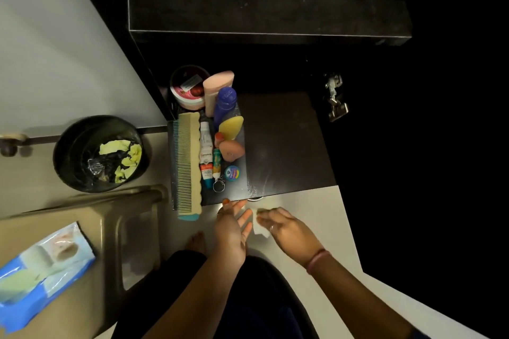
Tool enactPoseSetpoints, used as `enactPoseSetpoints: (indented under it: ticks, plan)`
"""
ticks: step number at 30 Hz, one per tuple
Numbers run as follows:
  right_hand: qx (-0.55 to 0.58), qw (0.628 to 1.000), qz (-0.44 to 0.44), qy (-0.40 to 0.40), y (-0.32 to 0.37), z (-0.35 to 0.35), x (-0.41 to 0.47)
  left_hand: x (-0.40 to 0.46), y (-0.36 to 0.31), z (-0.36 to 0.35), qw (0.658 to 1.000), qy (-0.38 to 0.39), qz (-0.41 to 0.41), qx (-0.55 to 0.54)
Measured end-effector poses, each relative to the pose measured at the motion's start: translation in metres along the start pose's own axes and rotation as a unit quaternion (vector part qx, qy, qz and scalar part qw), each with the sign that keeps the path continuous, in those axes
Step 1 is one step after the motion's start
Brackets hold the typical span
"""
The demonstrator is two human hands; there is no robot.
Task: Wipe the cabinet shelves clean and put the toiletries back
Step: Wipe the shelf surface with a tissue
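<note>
Crowding shelf [289, 146]: comb [187, 162], bottles [224, 107]

Home bathroom: toiletries [217, 132], waste bin [100, 153].

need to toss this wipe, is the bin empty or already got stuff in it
Not empty: the bin holds several crumpled yellow-green wipes on its black liner.

Both forearms are bare. The right wrist carries a thin pink band [316, 261]; a ring sits on one right-hand finger [272, 227]. Fingernails are painted orange. Dark trousers [259, 308] cover the legs.
</note>
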State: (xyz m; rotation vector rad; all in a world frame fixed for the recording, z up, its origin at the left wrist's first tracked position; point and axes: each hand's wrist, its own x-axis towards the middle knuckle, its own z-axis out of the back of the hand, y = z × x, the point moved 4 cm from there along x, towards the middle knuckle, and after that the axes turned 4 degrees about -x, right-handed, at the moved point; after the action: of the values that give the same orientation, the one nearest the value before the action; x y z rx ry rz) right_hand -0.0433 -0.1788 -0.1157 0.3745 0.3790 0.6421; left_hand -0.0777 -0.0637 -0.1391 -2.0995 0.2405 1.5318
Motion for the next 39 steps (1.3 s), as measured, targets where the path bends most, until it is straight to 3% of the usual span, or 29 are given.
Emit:
enactPoseSetpoints:
  ticks: [2,4,7,9,11,13,15,17,20,23,25,27,31,35,39]
  plan:
    - [0.021,1.0,0.011,-0.02,-0.012,0.017,-0.006,0.001,-0.001,0.001,1.0,0.004,-0.003,0.006]
    - [-0.006,0.996,-0.032,-0.089,-0.039,0.045,0.006,0.003,0.0,0.002,1.0,0.01,-0.006,0.018]
    - [-0.003,0.962,-0.206,-0.178,-0.09,0.073,0.033,0.004,0.002,0.005,1.0,0.009,-0.006,0.018]
    - [-0.008,0.937,-0.296,-0.184,-0.104,0.068,0.047,0.006,0.003,0.005,1.0,0.009,-0.01,0.009]
    - [-0.007,0.935,-0.316,-0.162,-0.088,0.053,0.05,0.007,0.004,0.005,1.0,0.007,-0.015,0.008]
    - [-0.017,0.952,-0.264,-0.154,-0.055,0.033,0.042,0.007,0.004,0.004,1.0,0.004,-0.019,0.007]
    - [-0.012,0.985,-0.155,-0.072,-0.019,0.005,0.032,0.008,0.004,0.004,1.0,-0.003,-0.017,0.006]
    - [-0.022,0.996,-0.09,0.007,0.002,-0.005,0.023,0.008,0.004,0.004,1.0,-0.004,-0.012,0.0]
    - [-0.062,0.996,-0.001,-0.071,0.007,0.034,0.043,0.009,0.004,0.004,1.0,0.008,-0.013,-0.001]
    - [-0.022,0.978,-0.07,-0.198,-0.009,0.098,0.098,0.011,0.006,0.006,1.0,0.013,-0.016,0.001]
    - [0.007,0.967,-0.092,-0.239,-0.016,0.121,0.145,0.01,0.007,0.005,1.0,0.017,-0.017,0.002]
    - [-0.021,0.979,-0.07,-0.192,-0.013,0.123,0.193,0.011,0.007,0.006,1.0,0.024,-0.019,-0.001]
    - [-0.151,0.987,-0.048,-0.012,-0.008,0.096,0.253,0.017,0.011,0.017,0.998,0.056,-0.021,0.036]
    - [-0.238,0.971,-0.013,-0.002,-0.008,0.089,0.262,0.019,0.01,0.021,0.998,0.057,-0.025,0.032]
    - [-0.208,0.978,0.014,0.01,-0.015,0.081,0.236,0.018,0.01,0.02,0.998,0.047,-0.017,0.034]
